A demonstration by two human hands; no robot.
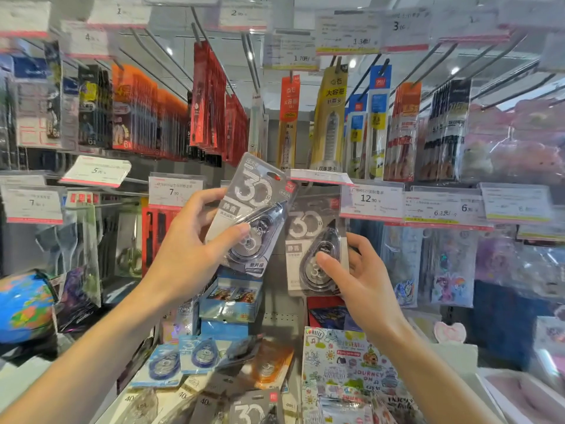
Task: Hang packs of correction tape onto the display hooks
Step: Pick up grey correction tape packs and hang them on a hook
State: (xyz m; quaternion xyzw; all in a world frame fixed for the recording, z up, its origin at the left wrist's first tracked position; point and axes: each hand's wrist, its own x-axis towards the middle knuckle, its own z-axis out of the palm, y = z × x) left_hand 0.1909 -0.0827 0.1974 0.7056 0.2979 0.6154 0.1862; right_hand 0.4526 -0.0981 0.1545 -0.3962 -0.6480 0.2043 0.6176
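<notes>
Left hand (195, 249): fingers clamped on a tilted grey correction tape pack (255, 209), raised before the hooks.
Right hand (363, 280): fingers gripped a hanging grey pack (315, 243) beside it.

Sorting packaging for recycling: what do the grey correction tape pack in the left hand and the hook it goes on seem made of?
Grey correction tape pack: printed matte card, it seems, under a glossy clear plastic blister that catches glare. Display hook: hidden behind its price tag; neighbouring thin grey hooks look like metal wire.
</notes>
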